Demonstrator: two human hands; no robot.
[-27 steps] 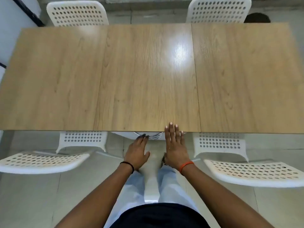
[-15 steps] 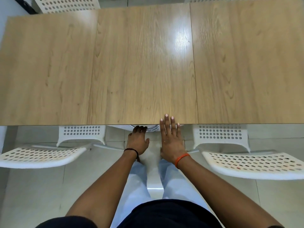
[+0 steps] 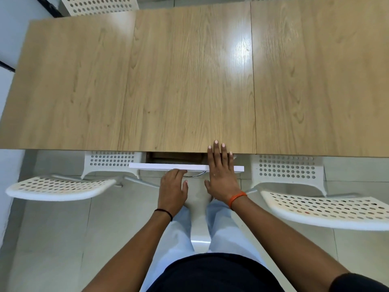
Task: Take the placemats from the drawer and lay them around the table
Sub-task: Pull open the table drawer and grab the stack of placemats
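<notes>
At the table's (image 3: 189, 81) near edge, the left hand (image 3: 172, 190) curls round the handle of a barely open drawer (image 3: 168, 166), right hand (image 3: 221, 171) flat on top; placemats unseen, likely inside, needing further pulling.

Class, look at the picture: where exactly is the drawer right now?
In the head view the drawer sits under the table's near edge at centre, pulled partly open between the two white chairs, with the left hand at its front.

- The left hand (image 3: 173, 187) curls its fingers under the white drawer (image 3: 168, 166) front, open a crack.
- The right hand (image 3: 221, 171) lies flat on the table (image 3: 189, 81) edge.
- White chairs (image 3: 61, 187) flank the person.
</notes>
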